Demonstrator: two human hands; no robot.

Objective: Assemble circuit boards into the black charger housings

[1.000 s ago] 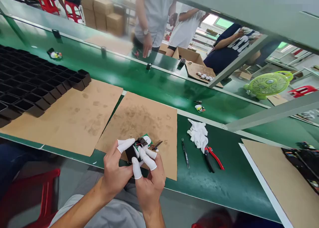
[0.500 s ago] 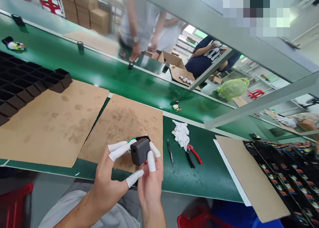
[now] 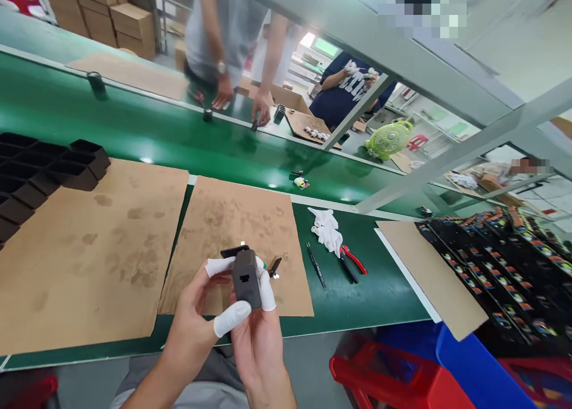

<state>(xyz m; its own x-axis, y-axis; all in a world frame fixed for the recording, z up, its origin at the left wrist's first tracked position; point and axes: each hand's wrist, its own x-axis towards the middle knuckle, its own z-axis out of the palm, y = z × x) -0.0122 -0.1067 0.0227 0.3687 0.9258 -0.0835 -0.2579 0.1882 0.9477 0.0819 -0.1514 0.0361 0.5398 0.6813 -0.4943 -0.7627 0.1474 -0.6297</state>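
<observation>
Both my hands hold a small black box-shaped part (image 3: 246, 278) above the near edge of a brown cardboard sheet (image 3: 232, 218). My left hand (image 3: 196, 319) wraps it from the left, its white-capped thumb pressed low on the front. My right hand (image 3: 259, 337) cups it from below, with capped fingers behind it. A bit of green board and short wires (image 3: 272, 269) poke out on the right side of the part.
A black cell tray (image 3: 40, 170) lies at far left, and trays of small parts (image 3: 491, 272) fill the right. Tweezers (image 3: 316, 265), red-handled pliers (image 3: 351, 261) and white finger cots (image 3: 326, 227) lie on the green bench. Other people stand across the conveyor (image 3: 179, 135).
The view has swung right, bringing the parts trays in. I have turned the black part in my fingers, and my left thumb has come round onto its front.
</observation>
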